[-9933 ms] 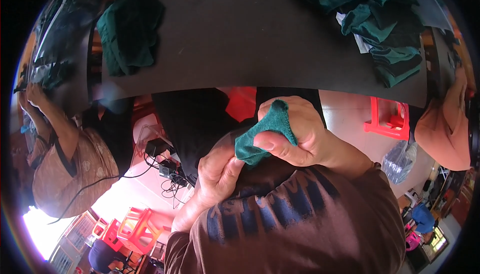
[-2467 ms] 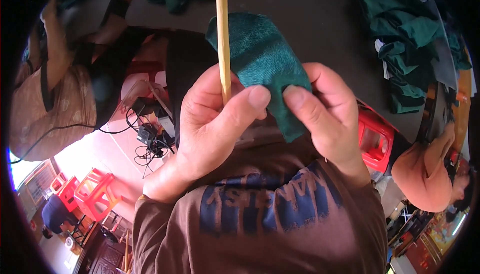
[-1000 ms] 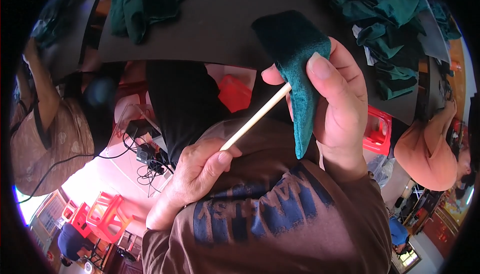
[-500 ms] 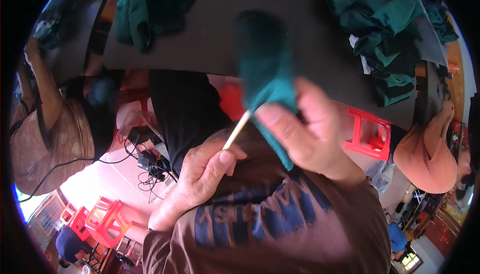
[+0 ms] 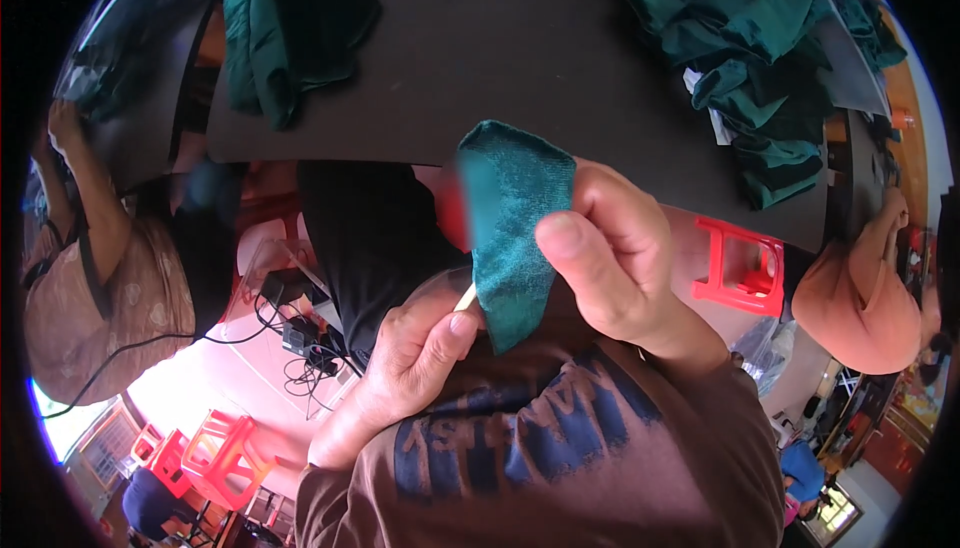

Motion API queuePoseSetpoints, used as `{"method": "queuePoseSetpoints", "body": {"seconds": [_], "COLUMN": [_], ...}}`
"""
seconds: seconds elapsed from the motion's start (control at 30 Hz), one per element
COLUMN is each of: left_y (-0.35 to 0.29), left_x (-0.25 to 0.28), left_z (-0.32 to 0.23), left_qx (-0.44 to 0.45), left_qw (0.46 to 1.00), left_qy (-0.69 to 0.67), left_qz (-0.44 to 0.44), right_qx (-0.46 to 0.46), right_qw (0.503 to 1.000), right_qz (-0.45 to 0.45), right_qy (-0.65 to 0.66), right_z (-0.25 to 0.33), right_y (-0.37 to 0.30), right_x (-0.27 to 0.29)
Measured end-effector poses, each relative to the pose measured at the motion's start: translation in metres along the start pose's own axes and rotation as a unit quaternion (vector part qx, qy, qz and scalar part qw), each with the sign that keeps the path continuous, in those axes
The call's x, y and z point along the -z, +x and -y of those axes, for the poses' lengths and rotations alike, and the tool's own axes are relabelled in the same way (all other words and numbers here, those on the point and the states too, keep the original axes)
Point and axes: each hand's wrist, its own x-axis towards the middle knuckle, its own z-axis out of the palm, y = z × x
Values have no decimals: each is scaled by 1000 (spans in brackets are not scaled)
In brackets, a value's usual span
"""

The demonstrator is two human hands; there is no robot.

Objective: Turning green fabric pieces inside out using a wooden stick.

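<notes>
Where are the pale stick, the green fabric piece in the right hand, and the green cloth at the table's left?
Pale stick [image 5: 466,298]: head view, on its short exposed length.
Green fabric piece [image 5: 520,228]: head view, on its middle.
Green cloth [image 5: 308,30]: head view, on its darker middle part.

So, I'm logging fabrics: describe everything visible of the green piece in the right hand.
The green velvety piece has a soft sheen and narrows downward, upper left edge blurred. It's held roughly upright, aloft, right side pinched by the right hand. A pale stick meets its left edge; whether it enters is unclear.
</notes>
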Motion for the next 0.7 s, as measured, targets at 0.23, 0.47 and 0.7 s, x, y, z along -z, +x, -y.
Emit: {"method": "queuePoseSetpoints", "body": {"seconds": [0.23,0.47,0.7], "left_y": [-5,0,-1], "left_x": [1,-2,-4], "left_z": [6,7,9], "left_qx": [-17,-30,-8], "left_qw": [1000,999,1000], "left_qy": [17,15,-24], "left_qz": [-2,-3,0], "right_qx": [116,87,107], "right_qw": [986,994,990], "right_qz": [26,7,45], "right_qy": [-117,-63,-82], "right_z": [4,6,0], "right_y": [-1,-4,-5], "right_x": [-3,-1,-2]}}
